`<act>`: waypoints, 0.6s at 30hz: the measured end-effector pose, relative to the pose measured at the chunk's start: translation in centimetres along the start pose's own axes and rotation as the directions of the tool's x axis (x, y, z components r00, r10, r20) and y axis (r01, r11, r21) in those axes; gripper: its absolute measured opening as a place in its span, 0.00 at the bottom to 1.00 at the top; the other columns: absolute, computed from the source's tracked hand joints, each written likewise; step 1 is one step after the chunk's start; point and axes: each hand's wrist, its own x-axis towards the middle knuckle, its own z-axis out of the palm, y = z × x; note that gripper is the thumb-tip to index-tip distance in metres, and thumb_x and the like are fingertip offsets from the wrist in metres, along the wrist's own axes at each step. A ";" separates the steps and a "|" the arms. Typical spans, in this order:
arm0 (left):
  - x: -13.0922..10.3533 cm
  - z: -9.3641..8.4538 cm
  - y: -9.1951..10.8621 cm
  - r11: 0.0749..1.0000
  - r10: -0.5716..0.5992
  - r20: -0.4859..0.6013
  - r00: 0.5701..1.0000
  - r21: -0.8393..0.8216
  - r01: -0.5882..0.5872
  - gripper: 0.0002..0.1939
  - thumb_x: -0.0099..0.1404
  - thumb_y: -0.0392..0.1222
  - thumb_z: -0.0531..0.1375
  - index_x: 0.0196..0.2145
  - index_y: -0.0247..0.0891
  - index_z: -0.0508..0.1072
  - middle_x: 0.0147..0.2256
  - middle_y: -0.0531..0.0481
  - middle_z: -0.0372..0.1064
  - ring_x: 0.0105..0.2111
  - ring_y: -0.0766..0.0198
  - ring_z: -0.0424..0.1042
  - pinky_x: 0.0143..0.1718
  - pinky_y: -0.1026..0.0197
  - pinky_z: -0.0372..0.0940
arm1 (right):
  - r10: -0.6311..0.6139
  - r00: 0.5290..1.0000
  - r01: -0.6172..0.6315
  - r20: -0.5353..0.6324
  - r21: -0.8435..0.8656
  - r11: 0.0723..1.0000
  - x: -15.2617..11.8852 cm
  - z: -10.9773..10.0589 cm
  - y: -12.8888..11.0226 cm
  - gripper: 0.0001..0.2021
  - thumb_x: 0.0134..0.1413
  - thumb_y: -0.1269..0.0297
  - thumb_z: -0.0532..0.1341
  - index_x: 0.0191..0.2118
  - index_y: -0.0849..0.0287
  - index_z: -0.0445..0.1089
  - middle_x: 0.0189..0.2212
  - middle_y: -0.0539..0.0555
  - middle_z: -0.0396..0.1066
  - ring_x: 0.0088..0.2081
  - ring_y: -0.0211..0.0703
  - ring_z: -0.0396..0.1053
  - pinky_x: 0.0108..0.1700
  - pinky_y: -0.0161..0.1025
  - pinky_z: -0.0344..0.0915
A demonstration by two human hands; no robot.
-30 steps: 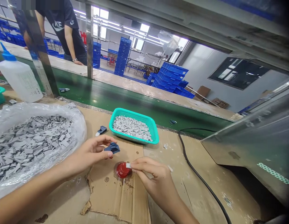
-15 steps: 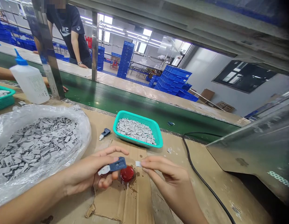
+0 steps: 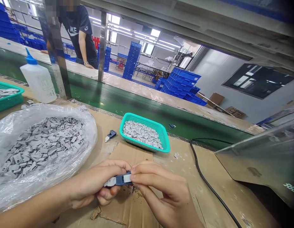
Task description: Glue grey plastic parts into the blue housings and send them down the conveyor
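My left hand (image 3: 101, 182) is closed around a dark blue plastic part (image 3: 119, 180) with a light grey end. My right hand (image 3: 158, 186) pinches a small pale grey plastic piece (image 3: 127, 178), which lies against the recess of the blue part. Both hands meet over a cardboard sheet (image 3: 135, 209). The red thing on that sheet is almost wholly hidden behind my fingers. Beyond my hands stands a teal basket (image 3: 164, 139) of small grey pieces. Left of it lies another blue part (image 3: 111, 135) with a pale tip.
A clear plastic bag (image 3: 90, 126) full of grey pieces lies at left. Behind it stand a white bottle (image 3: 41, 82) with a blue nozzle and a green basket (image 3: 11, 103). A black cable (image 3: 204, 177) runs along the right. Across the green conveyor (image 3: 137, 107) a person (image 3: 77, 34) leans on the ledge.
My right hand has moved left, bringing the pale piece from beside the blue part onto it. My left fingers have closed in, and the red thing has become mostly covered.
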 end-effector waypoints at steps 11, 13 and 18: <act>0.2 -0.3 -0.6 0.975 0.148 0.072 0.986 0.154 -0.157 0.15 0.59 0.50 0.52 0.37 0.37 0.64 0.21 0.57 0.57 0.15 0.78 0.51 0.16 0.71 0.45 | -0.148 0.988 0.155 0.050 -0.198 0.968 -1.6 0.8 0.8 0.19 0.44 0.86 0.50 0.41 0.61 0.64 0.38 0.60 0.65 0.42 0.43 0.63 0.42 0.40 0.65; 0.3 -0.1 -0.5 0.971 0.179 0.116 0.977 0.139 -0.194 0.15 0.60 0.47 0.52 0.42 0.37 0.63 0.23 0.54 0.60 0.19 0.75 0.57 0.21 0.70 0.51 | -0.138 0.990 0.139 0.021 -0.197 0.971 -1.9 0.8 0.7 0.20 0.45 0.85 0.50 0.43 0.61 0.63 0.39 0.61 0.64 0.43 0.43 0.62 0.43 0.40 0.64; -0.3 -0.2 0.4 0.981 0.179 0.029 0.983 0.074 -0.181 0.14 0.60 0.46 0.52 0.44 0.41 0.62 0.26 0.54 0.57 0.22 0.74 0.53 0.22 0.71 0.48 | -0.036 0.999 0.036 0.004 -0.161 0.986 -2.0 -0.3 1.3 0.21 0.49 0.81 0.49 0.50 0.61 0.58 0.45 0.59 0.62 0.48 0.42 0.60 0.48 0.39 0.61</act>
